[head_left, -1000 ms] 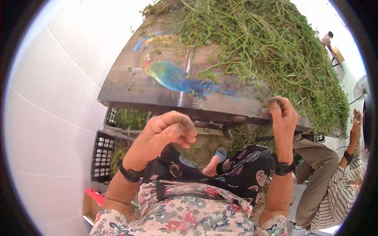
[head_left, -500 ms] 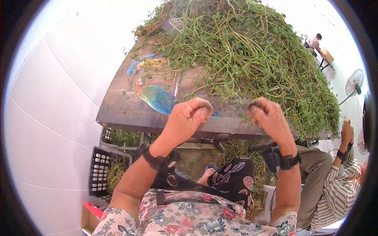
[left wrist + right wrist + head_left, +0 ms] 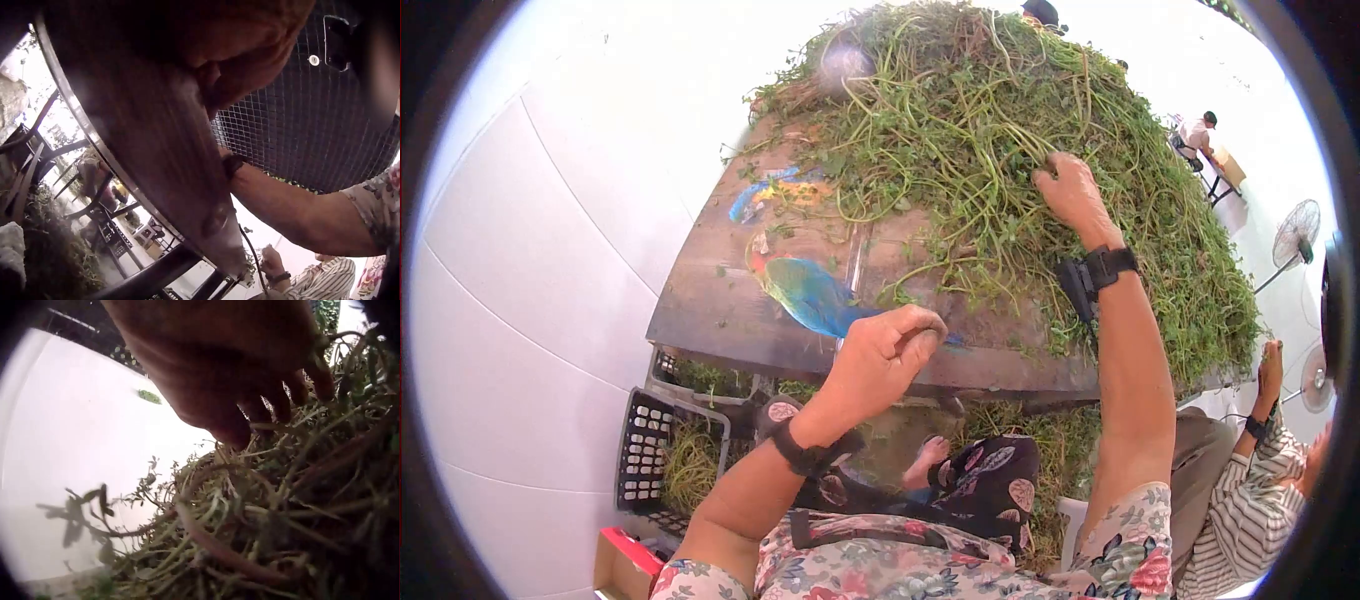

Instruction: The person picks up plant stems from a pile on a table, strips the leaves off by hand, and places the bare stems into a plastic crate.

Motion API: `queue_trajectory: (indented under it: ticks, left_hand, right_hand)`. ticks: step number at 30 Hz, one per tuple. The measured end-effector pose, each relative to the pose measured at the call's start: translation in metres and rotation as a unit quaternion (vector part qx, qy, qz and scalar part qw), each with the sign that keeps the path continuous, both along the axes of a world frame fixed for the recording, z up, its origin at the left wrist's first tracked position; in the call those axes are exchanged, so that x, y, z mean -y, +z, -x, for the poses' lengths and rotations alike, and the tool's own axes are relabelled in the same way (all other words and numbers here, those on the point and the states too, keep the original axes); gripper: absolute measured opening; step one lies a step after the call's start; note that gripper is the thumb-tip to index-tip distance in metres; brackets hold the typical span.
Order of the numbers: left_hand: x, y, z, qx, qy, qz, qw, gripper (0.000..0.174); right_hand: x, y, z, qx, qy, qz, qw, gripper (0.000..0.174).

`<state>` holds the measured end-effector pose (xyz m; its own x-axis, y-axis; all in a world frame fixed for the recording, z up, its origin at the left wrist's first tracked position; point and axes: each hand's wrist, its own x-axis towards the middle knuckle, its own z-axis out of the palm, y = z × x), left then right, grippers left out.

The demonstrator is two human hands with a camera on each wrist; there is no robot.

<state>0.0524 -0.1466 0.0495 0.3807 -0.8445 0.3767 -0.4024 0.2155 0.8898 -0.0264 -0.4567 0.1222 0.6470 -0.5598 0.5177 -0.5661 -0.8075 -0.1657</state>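
A big heap of leafy green stems (image 3: 970,130) covers the back and right of a dark wooden tabletop (image 3: 700,300). My right hand (image 3: 1072,198) reaches onto the heap. In the right wrist view its fingers (image 3: 269,412) are spread apart, tips down among the tangled stems (image 3: 250,519). Over the table's front edge is my left hand (image 3: 878,358), thumb and fingers curled together with nothing visible in them. In the left wrist view the left hand (image 3: 244,62) is dark, close to the tabletop. A painted blue-green bird (image 3: 805,292) lies just beyond it on the wood.
A black crate (image 3: 643,450) with stems inside stands below on the left, near a red-edged box (image 3: 625,560). At the right sits a person in a striped shirt (image 3: 1250,500). A fan (image 3: 1297,235) and another person at a small table (image 3: 1197,140) are farther back.
My right hand has moved from the table's front edge forward onto the heap, its fingers loosening. My left hand has risen and moved right from its earlier place, fingers drawn closer together.
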Motion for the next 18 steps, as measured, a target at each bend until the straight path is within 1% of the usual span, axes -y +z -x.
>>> queue_trajectory:
  ticks: [1, 4, 5, 8, 11, 14, 17, 18]
  left_hand:
    - [0.000, 0.002, 0.000, 0.002, 0.000, -0.004, 1.000, 0.014]
    - [0.002, 0.000, -0.001, 0.012, 0.002, -0.006, 1.000, 0.013]
    - [0.002, -0.001, 0.000, 0.016, 0.003, -0.004, 1.000, 0.013]
    - [0.001, 0.002, 0.002, 0.026, 0.009, -0.021, 0.999, 0.013]
    - [0.002, -0.002, 0.000, 0.025, 0.003, -0.018, 1.000, 0.013]
    - [0.001, 0.000, 0.002, 0.019, 0.009, -0.015, 1.000, 0.013]
    - [0.000, 0.001, 0.002, 0.039, 0.009, -0.016, 0.999, 0.013]
    - [0.000, 0.000, 0.002, 0.040, 0.012, -0.004, 0.999, 0.013]
  right_hand:
    - [0.001, -0.001, -0.002, -0.026, -0.024, -0.049, 0.998, 0.029]
    - [0.007, 0.015, 0.010, -0.010, 0.014, -0.041, 0.999, 0.028]
    - [0.008, 0.022, 0.020, 0.049, 0.021, -0.050, 0.997, 0.029]
    - [0.005, 0.057, 0.045, 0.121, -0.008, -0.103, 0.987, 0.032]
    - [-0.003, 0.075, 0.061, 0.222, -0.020, -0.062, 0.973, 0.034]
    - [0.005, 0.057, 0.061, 0.075, 0.024, -0.146, 0.986, 0.033]
    - [-0.014, 0.048, 0.056, 0.118, 0.046, -0.296, 0.947, 0.027]
    - [-0.019, 0.050, 0.054, 0.215, 0.082, -0.321, 0.919, 0.024]
